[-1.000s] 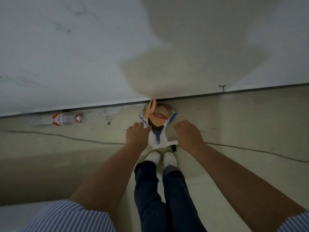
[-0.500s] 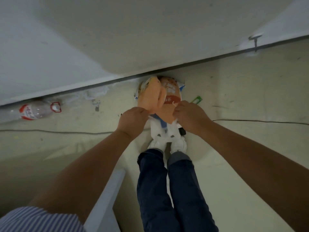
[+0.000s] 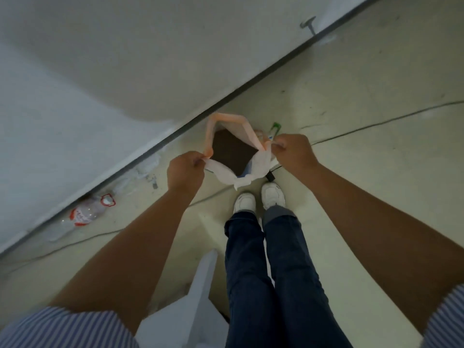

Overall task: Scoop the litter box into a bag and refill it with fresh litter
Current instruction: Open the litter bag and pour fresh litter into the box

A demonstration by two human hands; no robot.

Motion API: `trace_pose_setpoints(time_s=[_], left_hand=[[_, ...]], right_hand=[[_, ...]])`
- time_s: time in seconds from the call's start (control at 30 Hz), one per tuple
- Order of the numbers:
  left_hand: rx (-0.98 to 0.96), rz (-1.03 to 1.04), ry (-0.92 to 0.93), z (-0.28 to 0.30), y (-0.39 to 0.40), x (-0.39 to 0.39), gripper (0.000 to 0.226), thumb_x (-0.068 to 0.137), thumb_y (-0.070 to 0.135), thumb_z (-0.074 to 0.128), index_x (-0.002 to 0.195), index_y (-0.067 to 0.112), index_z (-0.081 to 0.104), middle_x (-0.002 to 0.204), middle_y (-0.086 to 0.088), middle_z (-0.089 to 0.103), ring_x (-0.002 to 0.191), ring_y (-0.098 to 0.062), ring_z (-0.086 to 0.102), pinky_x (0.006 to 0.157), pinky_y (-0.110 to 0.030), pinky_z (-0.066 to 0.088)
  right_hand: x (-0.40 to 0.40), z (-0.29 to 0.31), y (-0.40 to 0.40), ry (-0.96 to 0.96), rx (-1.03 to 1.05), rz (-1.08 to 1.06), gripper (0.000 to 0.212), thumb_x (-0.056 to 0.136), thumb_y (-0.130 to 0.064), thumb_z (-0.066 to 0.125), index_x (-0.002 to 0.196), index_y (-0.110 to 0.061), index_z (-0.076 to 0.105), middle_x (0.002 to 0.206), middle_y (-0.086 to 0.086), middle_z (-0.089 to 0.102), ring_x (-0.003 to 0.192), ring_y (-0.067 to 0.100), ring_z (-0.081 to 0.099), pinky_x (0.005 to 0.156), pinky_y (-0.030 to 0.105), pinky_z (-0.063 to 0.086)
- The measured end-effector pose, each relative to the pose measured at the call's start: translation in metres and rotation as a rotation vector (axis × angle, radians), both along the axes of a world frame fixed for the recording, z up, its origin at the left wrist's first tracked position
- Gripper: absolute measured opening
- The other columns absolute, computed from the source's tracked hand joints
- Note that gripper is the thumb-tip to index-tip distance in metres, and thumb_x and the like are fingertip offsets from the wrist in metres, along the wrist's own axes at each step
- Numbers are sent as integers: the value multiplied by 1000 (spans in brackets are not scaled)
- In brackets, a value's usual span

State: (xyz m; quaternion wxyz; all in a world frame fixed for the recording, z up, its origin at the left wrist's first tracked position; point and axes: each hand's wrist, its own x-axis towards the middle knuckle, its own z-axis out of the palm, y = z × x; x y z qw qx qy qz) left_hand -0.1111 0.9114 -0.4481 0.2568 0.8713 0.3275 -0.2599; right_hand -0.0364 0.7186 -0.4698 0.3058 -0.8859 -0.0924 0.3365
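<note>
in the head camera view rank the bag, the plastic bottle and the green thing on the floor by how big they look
1. bag, largest.
2. plastic bottle.
3. green thing, smallest, partly hidden behind the bag.

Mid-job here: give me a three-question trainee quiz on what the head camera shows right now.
1. True or false: both hands pinch the bag by its rim.
2. What lies on the floor by the wall, beyond the left hand? A) plastic bottle B) broom C) bucket
3. Fill in: the bag's mouth is held ____.

Key: 1 true, the right hand pinches the opposite edge; 2 A, the plastic bottle; 3 open.
</note>
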Motion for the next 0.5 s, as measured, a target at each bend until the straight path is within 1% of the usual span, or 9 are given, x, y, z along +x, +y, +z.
trace_pose_setpoints(time_s=[0.07, 0.1, 0.13, 0.17, 0.23, 0.3, 0.33, 0.4, 0.5], left_hand=[[2, -138, 16, 22, -29, 5, 29, 98, 14, 40, 112, 6, 64, 103, -14, 67, 88, -27, 61, 75, -29, 45], [1, -209, 27, 32, -45, 7, 30, 99, 16, 39, 111, 4, 63, 102, -14, 66, 85, -24, 58, 72, -26, 42], [-5, -272, 41, 42, -63, 8, 31, 99, 17, 37, 109, 3, 63, 102, -15, 66, 84, -22, 56, 71, -24, 37], [-15, -332, 45, 53, -83, 9, 31, 100, 17, 37, 109, 2, 62, 103, -15, 65, 85, -22, 56, 72, -22, 35], [-48, -442, 38, 74, -128, 8, 30, 99, 15, 38, 108, 1, 63, 106, -15, 65, 94, -26, 59, 74, -23, 35], [-86, -549, 28, 89, -177, 7, 29, 98, 13, 39, 106, 0, 63, 104, -16, 66, 95, -28, 60, 74, -25, 38], [-98, -608, 28, 95, -203, 5, 28, 97, 12, 40, 104, -1, 63, 102, -17, 66, 94, -29, 60, 72, -26, 39], [-97, -732, 13, 106, -261, -1, 28, 97, 12, 40, 105, -1, 63, 102, -18, 66, 94, -29, 60, 71, -26, 37], [-108, -866, -12, 118, -358, -17, 29, 97, 11, 40, 112, 1, 63, 107, -17, 66, 99, -30, 59, 72, -27, 38]], right_hand=[[-18, 22, -35, 23, -13, -140, 52, 92, 1, 42, 49, -20, 21, 52, -5, 27, 55, 14, 33, 47, 24, 22], [-28, 34, -52, 36, -25, -211, 51, 93, -1, 42, 50, -20, 21, 53, -5, 27, 58, 15, 35, 46, 22, 21], [-40, 45, -71, 51, -39, -295, 50, 93, -2, 42, 51, -19, 21, 53, -4, 26, 56, 13, 33, 45, 18, 22], [-53, 58, -90, 69, -52, -385, 48, 93, -3, 41, 52, -19, 21, 54, -4, 26, 53, 10, 29, 43, 14, 23], [-82, 82, -130, 133, -65, -580, 45, 93, -4, 40, 53, -17, 23, 55, -3, 28, 50, 6, 25, 42, 11, 28], [-111, 98, -171, 169, -47, -796, 44, 92, -5, 41, 54, -16, 24, 55, -1, 29, 50, 8, 25, 42, 13, 27], [-126, 104, -194, 199, -33, -897, 43, 92, -5, 41, 54, -15, 24, 56, -1, 29, 51, 10, 25, 45, 15, 24], [-156, 114, -245, 251, -25, -1055, 41, 92, -5, 41, 55, -15, 25, 56, 0, 30, 54, 15, 28, 48, 22, 23], [-205, 123, -329, 266, -20, -1235, 41, 92, -7, 41, 56, -14, 25, 56, 0, 31, 55, 15, 30, 46, 19, 24]])
